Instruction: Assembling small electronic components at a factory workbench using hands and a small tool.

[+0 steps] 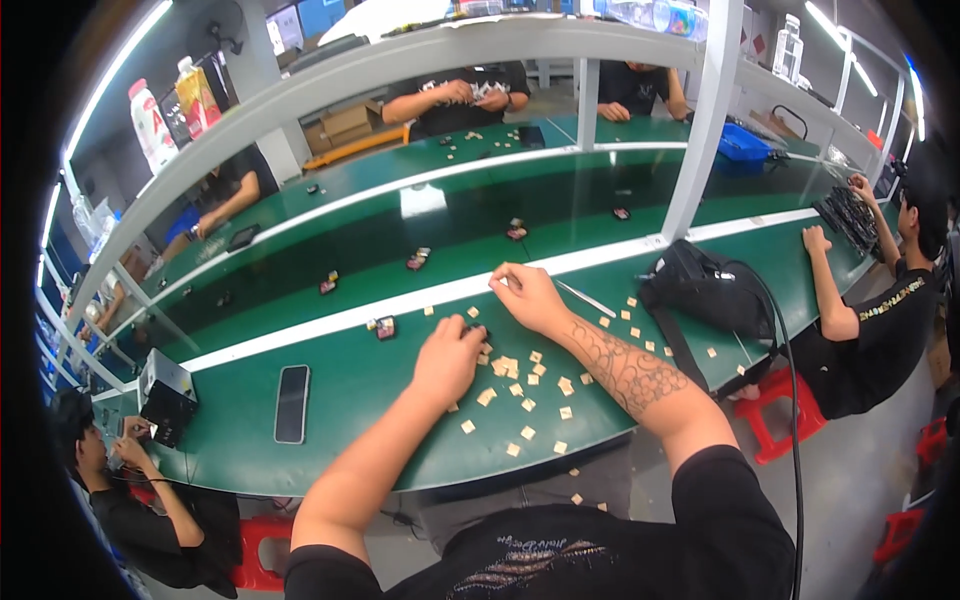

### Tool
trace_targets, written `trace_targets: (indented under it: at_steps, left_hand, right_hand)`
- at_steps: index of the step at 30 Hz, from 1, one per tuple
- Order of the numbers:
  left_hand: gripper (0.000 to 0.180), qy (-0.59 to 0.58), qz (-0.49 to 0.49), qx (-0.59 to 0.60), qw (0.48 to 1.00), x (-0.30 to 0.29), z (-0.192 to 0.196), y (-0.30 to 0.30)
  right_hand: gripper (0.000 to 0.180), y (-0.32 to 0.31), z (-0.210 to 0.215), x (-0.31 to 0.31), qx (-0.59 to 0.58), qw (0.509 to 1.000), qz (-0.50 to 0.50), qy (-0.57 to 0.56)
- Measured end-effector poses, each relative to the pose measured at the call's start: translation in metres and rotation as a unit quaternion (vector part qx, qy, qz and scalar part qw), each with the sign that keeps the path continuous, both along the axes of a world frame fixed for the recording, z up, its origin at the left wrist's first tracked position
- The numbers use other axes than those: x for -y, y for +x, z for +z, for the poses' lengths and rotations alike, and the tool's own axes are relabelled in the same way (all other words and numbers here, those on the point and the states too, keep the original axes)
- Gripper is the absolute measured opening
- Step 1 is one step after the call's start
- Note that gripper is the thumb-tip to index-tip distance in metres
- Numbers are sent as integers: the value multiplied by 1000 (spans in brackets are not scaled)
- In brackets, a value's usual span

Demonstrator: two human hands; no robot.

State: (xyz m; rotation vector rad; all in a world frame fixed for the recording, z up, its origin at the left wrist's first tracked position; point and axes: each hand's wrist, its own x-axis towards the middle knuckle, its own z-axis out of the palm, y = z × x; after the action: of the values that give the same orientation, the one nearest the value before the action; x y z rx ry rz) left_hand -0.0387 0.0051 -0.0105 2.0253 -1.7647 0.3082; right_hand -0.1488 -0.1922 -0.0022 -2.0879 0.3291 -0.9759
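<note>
My left hand [450, 355] rests knuckles-up on the green work table [340, 390], its fingers curled over a small dark part [478, 330] at the fingertips. My right hand [527, 293] is further out, near the white strip, with thumb and fingers pinched together; what sits between them is too small to tell. Several small tan square pieces [520, 385] lie scattered on the table below and right of both hands. A thin metal pair of tweezers [588, 299] lies just right of my right hand.
A black phone [292, 402] lies at the left. A small dark part [385, 327] sits near the white strip. A black bag [700, 285] with a cable stands at the right. Other people work at the left, right and far side. The conveyor [470, 215] carries small dark parts.
</note>
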Motion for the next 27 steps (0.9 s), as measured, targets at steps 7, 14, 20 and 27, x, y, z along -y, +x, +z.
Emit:
trace_targets:
  at_steps: [7,14,20,27]
  left_hand:
    - [25,-4,-20,-8,1000,-3,5,3]
    - [29,7,-24,35,999,9,6,10]
    - [36,8,-58,-83,995,25,11,33]
    - [38,-43,-4,-162,986,152,20,73]
  right_hand:
    - [12,-5,4,6,-25,1000,-6,15]
    - [13,-2,0,14,-30,998,-7,55]
    - [13,-9,4,11,-89,993,-5,77]
    - [17,-5,0,24,-29,993,-52,102]
